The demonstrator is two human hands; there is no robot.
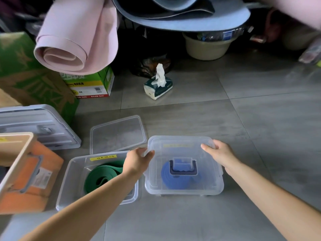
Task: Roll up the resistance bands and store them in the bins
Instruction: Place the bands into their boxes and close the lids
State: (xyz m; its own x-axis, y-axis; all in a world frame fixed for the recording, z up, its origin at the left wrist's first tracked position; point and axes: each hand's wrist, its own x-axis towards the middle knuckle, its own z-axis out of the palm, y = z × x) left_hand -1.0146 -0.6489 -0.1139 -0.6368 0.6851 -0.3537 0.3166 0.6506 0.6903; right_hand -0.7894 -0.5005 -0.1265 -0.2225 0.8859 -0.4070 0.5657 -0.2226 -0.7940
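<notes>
A loose clear lid (118,134) lies flat on the floor just behind the open left bin (64,193). Further left are a grey-blue lid (34,126), a beige bin (16,152) and an orange box (26,185). Beyond them stand a green carton (26,75) and a smaller green-and-white box (97,84). A rolled pink mat (69,49) hangs over them. A tissue pack (157,87) sits alone further back, well apart from the bins, in front of a black bag (151,65). A beige basin (206,49) stands under a blue-grey mat (191,20). The person's left forearm crosses the left bin and hides part of the green band (99,176).

The floor (260,127) is large grey tiles with thin joints. The far end is dim and crowded with stored goods.

The 2 bins stand side by side. The right bin (184,193) holds the blue band (166,176), seen through the handled lid (182,153) lying over it. Whether that lid is fully seated cannot be told. The left grip (139,160) curls its fingers round the lid's far-left corner. The right grip (220,153) holds the far-right corner, thumb on top. The blue band lies flat as a coil, its long axis running left to right, in line with the lid's handle. The green band is a flat, loose oval coil in the left bin, its long axis slanting from near-left to far-right. A yellow label (103,158) marks that bin's far wall.
</notes>
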